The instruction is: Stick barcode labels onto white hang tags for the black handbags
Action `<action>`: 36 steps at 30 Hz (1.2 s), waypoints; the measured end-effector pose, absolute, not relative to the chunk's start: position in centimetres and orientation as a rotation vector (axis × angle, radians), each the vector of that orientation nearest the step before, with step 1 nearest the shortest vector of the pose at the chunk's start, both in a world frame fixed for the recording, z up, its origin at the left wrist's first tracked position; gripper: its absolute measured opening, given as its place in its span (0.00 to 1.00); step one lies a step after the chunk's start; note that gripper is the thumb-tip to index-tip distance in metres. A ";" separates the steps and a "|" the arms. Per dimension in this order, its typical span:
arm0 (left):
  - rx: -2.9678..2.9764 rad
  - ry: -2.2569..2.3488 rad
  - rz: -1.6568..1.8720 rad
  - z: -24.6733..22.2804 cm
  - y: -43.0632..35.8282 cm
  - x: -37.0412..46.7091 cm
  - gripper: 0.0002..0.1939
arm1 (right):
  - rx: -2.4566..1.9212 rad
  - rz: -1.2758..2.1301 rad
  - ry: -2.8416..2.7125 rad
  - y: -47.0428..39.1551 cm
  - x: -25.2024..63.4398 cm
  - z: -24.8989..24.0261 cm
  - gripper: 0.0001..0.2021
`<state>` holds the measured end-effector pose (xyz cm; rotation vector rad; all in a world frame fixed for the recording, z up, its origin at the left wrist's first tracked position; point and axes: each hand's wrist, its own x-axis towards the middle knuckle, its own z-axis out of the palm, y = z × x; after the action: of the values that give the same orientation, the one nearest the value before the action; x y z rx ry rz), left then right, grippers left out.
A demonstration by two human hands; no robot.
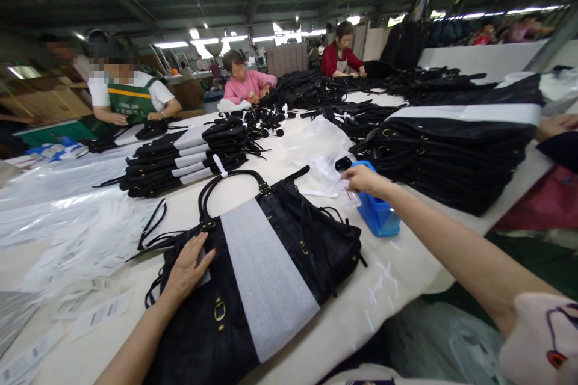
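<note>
A black handbag (289, 234) lies flat on the table in front of me, a white paper band (266, 277) wrapped around its middle and its two handles (235, 175) pointing away. My left hand (187, 267) rests with fingers spread on the bag's left part, just below a handle's base. Partly under that hand is a small pale card or tag (205, 274). At a blue tape dispenser (382, 216) to the right, my right hand (363, 179) has its fingers pinched together. What they pinch is too small to make out; something clear hangs just below them.
Stacked black bags stand at the left (180, 159) and right (433, 156). Clear plastic bags (81, 210) and printed labels (102, 316) cover the table's left side. White tissue (316, 150) lies beyond the handbag. Several co-workers work across the table; another person's hand (557, 126) is at far right.
</note>
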<state>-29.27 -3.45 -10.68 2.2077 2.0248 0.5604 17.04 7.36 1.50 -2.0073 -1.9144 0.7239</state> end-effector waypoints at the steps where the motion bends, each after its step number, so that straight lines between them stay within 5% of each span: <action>1: 2.168 2.018 0.626 -10.3 -3.4 -29.3 0.31 | -1.925 0.808 -1.867 7.0 17.2 2.6 0.18; 9: 2.075 1.874 1.031 -1.8 -4.1 -23.0 0.17 | -1.169 1.647 -1.539 2.7 11.2 6.0 0.15; 14: 1.337 1.343 1.182 2.7 -5.5 -17.2 0.21 | -1.083 1.826 -1.769 0.3 4.6 5.3 0.15; 24: 0.694 1.209 1.323 1.3 -5.5 -18.8 0.06 | -1.070 1.924 -1.966 -0.9 -1.4 2.7 0.12; 36: 0.506 1.292 1.235 -0.8 -5.1 -21.5 0.07 | -1.067 1.857 -2.230 0.1 -4.0 0.4 0.12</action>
<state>-21.53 -5.12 -0.76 0.5062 1.2919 1.2347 -3.99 0.15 0.41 -1.0669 -2.2302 1.8569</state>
